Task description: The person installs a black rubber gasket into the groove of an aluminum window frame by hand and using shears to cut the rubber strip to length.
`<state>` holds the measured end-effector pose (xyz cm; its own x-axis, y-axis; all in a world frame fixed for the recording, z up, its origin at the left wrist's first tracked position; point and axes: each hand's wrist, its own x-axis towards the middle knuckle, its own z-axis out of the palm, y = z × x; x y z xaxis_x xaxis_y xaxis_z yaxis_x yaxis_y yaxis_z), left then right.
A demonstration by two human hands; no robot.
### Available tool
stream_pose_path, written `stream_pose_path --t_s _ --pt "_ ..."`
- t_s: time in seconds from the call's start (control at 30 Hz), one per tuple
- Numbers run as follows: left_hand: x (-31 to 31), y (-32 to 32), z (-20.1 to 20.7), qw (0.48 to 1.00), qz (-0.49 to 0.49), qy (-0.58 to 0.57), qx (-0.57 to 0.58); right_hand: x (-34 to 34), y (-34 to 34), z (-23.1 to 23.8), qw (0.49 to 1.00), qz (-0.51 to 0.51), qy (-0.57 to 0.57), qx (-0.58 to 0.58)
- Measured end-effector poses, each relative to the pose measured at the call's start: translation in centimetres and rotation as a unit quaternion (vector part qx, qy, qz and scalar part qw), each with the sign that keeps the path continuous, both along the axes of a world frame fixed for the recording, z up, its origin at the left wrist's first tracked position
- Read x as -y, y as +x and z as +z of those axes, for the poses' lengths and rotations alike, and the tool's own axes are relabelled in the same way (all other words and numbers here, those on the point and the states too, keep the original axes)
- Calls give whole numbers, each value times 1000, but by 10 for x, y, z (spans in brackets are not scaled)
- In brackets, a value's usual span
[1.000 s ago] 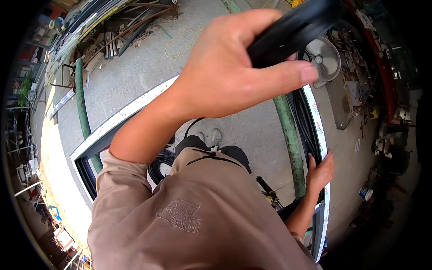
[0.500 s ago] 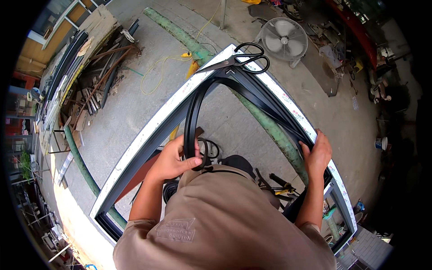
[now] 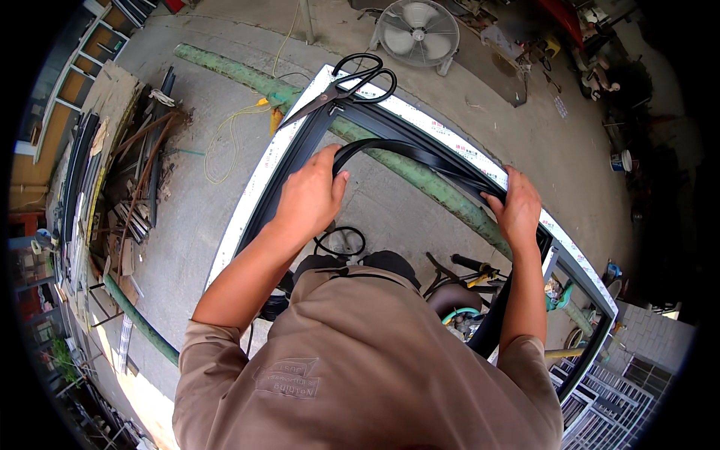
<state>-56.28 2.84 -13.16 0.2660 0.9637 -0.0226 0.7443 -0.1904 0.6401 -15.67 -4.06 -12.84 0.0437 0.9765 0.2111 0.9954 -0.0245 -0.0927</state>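
A window frame (image 3: 463, 145) with dark channels and white protective film lies in front of me, its corner pointing away. My left hand (image 3: 311, 193) is closed around a black rubber sealing strip (image 3: 409, 152), inside the frame's left side. From there the strip arches over the opening to the right side of the frame. There my right hand (image 3: 519, 204) grips the frame, thumb on the inner side by the strip and fingers over the filmed edge. Large black-handled scissors (image 3: 346, 88) lie across the far corner, blades toward the left.
Green pipes (image 3: 232, 69) run under the frame. A floor fan (image 3: 418, 34) stands beyond the far corner. Scrap wood and metal (image 3: 142, 165) are piled at left. A yellow cord (image 3: 223, 150) lies on the concrete. Below the opening is a dark saddle (image 3: 454, 300).
My left hand has moved forward, away from my body, with the strip, and its loop now arches lower toward the right. My right hand stays on the frame's right side. The view has shifted.
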Motion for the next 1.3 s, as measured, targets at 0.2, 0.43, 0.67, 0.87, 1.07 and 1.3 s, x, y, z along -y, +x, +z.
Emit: stream_pose_path --t_s 0.2,0.43,0.67,0.87,1.07,1.3 --pt "-41 20 10 988 -115 101 -26 1 3 -2 1000 5 15 -5" --pt "-56 29 -19 977 -175 97 -70 0 -3 3 1000 -8 10 -22" --pt "-50 56 -2 957 -254 104 -90 -1 -5 3 1000 -19 -3 -8" --pt "-69 75 -22 964 -226 127 -62 -2 -12 12 998 -48 -47 -15" --pt "-71 78 -35 963 -221 153 -30 -15 -20 59 981 -35 -185 -48" --pt "-75 77 -46 960 -201 197 -6 -133 -162 93 978 180 -30 -96"
